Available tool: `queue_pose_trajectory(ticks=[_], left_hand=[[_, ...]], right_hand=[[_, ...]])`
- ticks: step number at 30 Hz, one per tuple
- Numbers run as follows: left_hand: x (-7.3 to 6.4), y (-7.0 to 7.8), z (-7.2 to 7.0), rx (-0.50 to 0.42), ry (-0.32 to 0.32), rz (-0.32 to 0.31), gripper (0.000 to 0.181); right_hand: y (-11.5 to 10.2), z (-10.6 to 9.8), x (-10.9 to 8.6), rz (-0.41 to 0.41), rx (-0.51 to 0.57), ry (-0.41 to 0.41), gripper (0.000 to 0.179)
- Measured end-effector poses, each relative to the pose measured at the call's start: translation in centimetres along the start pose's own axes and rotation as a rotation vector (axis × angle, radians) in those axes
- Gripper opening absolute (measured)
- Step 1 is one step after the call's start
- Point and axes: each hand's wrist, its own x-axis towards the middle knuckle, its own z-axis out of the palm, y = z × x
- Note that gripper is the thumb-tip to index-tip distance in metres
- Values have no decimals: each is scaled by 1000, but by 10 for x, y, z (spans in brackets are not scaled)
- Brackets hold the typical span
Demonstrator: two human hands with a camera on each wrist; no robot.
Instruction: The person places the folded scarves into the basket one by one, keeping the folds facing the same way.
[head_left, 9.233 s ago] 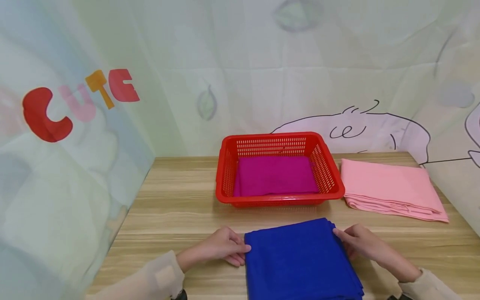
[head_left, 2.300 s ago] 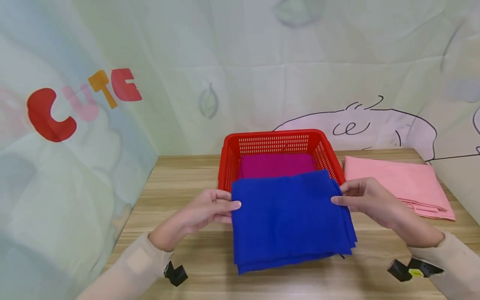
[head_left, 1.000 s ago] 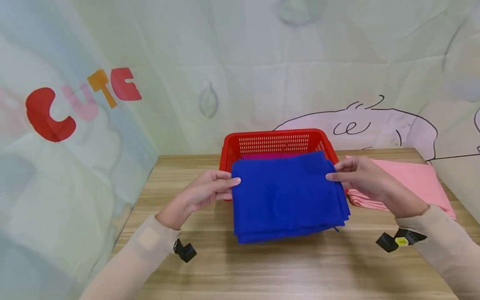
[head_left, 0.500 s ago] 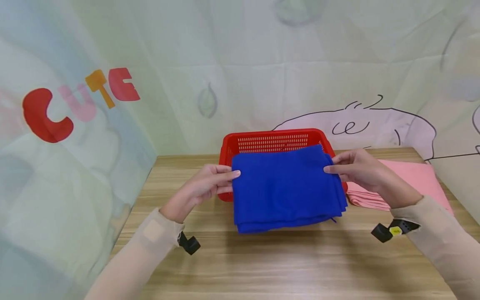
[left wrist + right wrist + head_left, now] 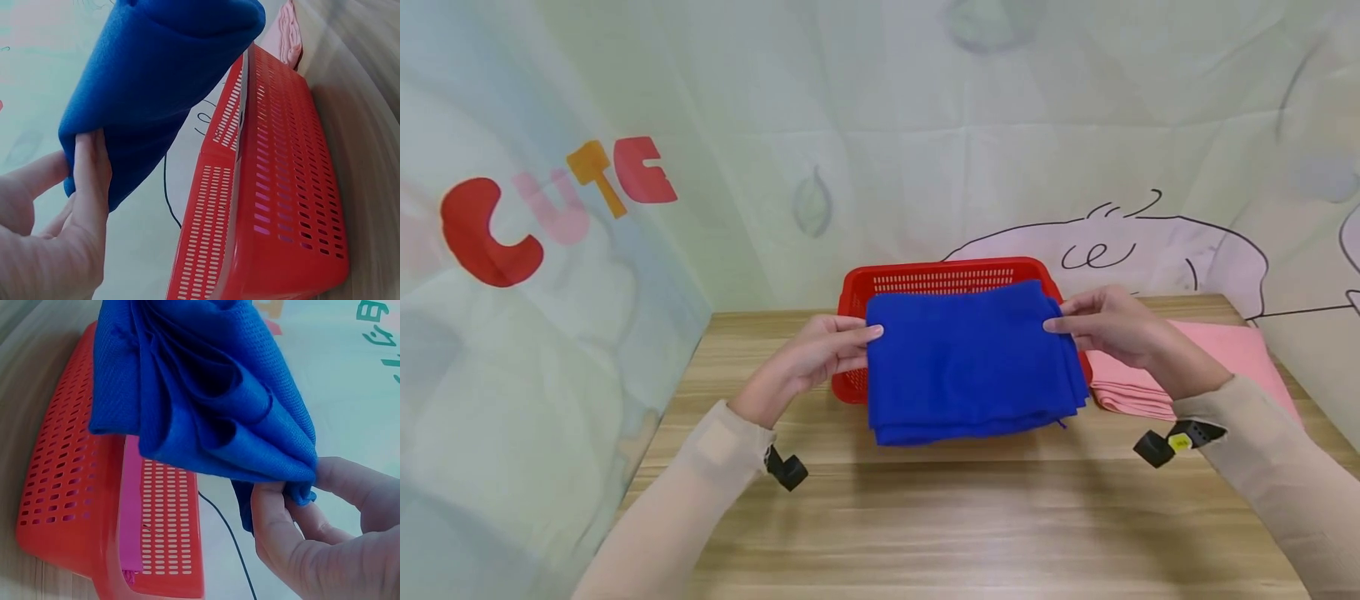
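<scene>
A thick folded blue cloth (image 5: 970,362) hangs in the air, overlapping the red plastic basket (image 5: 940,268) in the head view. My left hand (image 5: 820,354) pinches its left edge, thumb on top and fingers beneath. At the opposite edge, my right hand (image 5: 1116,333) grips the upper corner between thumb and fingers. Several loose fold layers of the blue cloth (image 5: 206,406) droop open in the right wrist view. Both wrist views show the cloth held above the basket's rim. Inside the basket lies a magenta cloth (image 5: 130,519), which the blue one hides from the head view.
A folded pink cloth (image 5: 1232,354) lies on the wooden table (image 5: 985,517), right of the basket and partly behind my right forearm. Printed curtains (image 5: 760,183) close off the back and left side. A black wrist camera (image 5: 788,471) hangs below my left sleeve.
Both hands have lifted the blue cloth from the table's front and carried it forward over the basket, covering the magenta cloth from view. Over the last second it moved slightly farther forward.
</scene>
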Motion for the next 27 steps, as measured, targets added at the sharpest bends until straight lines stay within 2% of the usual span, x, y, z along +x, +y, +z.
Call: queue_pose_trajectory(ticks=[5, 14, 27], left_hand=[[5, 2, -2, 2, 14, -1, 8], [14, 7, -4, -4, 35, -8, 11], [24, 11, -9, 22, 70, -6, 7]], right_hand=[[-2, -2, 5, 1, 7, -7, 11], [-6, -2, 12, -3, 8, 2, 8], [-7, -5, 24, -8, -61, 34, 14]])
